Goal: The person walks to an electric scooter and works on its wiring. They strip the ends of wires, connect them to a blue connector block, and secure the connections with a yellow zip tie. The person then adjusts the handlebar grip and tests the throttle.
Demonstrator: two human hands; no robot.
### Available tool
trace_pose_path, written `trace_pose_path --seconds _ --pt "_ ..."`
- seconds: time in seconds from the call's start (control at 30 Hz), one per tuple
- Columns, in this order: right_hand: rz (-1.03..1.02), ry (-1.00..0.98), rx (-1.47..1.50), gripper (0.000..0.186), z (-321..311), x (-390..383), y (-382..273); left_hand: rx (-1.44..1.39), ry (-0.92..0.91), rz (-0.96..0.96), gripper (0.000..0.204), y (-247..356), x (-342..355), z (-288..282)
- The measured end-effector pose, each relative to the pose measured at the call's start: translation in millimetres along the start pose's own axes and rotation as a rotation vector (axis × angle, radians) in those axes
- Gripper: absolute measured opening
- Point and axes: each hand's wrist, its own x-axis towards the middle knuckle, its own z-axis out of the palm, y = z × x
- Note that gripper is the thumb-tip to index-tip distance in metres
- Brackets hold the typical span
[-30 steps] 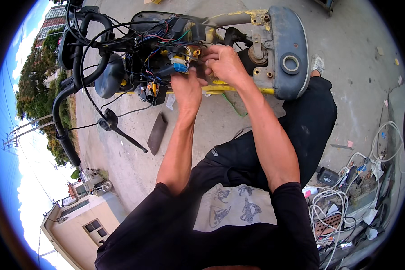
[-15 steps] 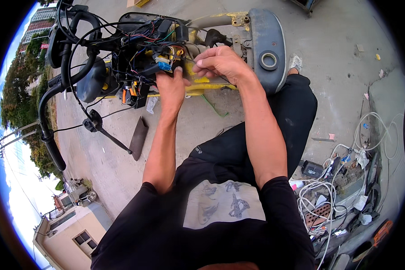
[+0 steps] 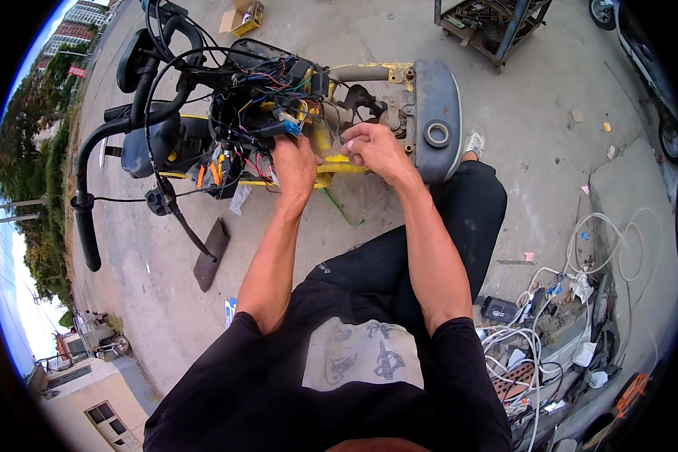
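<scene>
Reaching over a stripped scooter with a worn yellow metal frame point(image 3: 343, 167), both bare hands show in the head view. The left hand point(image 3: 294, 162) is at the scooter's middle, its fingertips at a blue plastic connector point(image 3: 292, 127) beside a tangle of multicoloured thin wires point(image 3: 264, 98); its grip is partly hidden, so I cannot tell whether it closes on anything. The right hand point(image 3: 378, 151) is over the frame, further along toward the scooter's grey-blue end panel point(image 3: 441, 94) with a round opening. Its grip is narrow, fingers curled toward the thumb; whether a thin wire sits in it, I cannot tell. A black curved handlebar point(image 3: 89, 237) stands at the scooter's opposite end. On the near side of the scooter, a dark rectangular flat piece point(image 3: 212, 255) lies on the grey concrete ground point(image 3: 535, 151).
</scene>
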Motion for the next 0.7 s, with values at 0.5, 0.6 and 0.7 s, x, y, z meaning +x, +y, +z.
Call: trace_pose_path --seconds 0.5,0.6,0.7 --pt "-0.12 0.135 0.05 0.024 71 37 25 0.117 0.119 0.09 0.02 -43 15 12" --pt "-0.112 0.066 0.247 0.022 70 52 27 0.103 0.02 0.033 0.03 -31 16 10" --pt "-0.191 0.087 0.138 0.025 68 62 31 0.169 0.009 0.02 0.028 -12 8 4"
